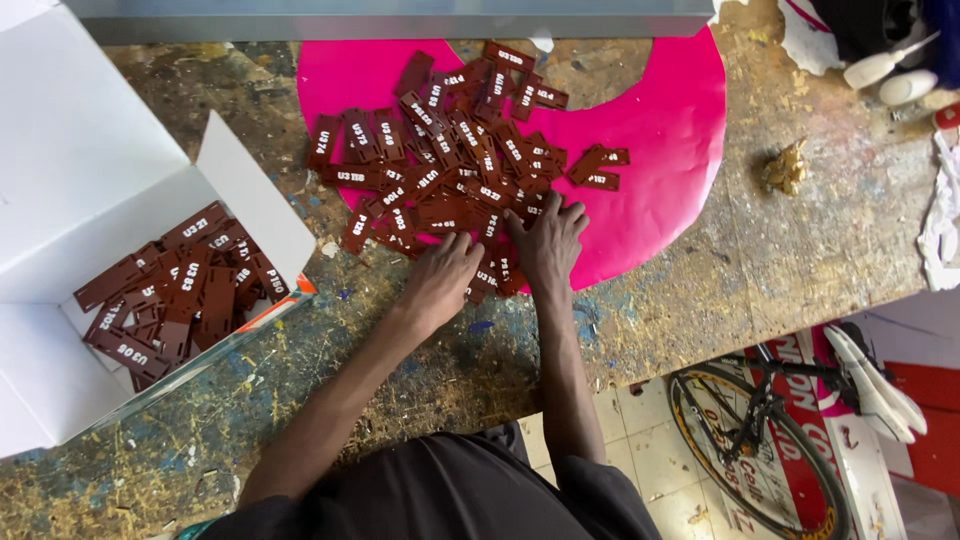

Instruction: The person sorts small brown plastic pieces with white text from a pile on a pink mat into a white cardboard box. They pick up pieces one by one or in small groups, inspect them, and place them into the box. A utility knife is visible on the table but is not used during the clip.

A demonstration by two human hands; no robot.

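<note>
Left hand point(440, 275) curled, fingers down among brown tags point(455, 160); right hand point(548, 240) spread flat on pile edge. Tags heaped on pink sheet point(660, 130) atop paint-flecked counter point(780, 250); more tags in white box point(90, 180) at left.

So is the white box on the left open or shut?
Open: the white box has its flaps spread, showing brown tags inside.

A single head-worn camera looks almost straight down from above the person's shoulders onto a paint-stained workbench point(700, 290), close enough that both forearms fill the centre. The bench's far edge lies at the top of the view, the tiled floor point(640, 460) at lower right.
</note>
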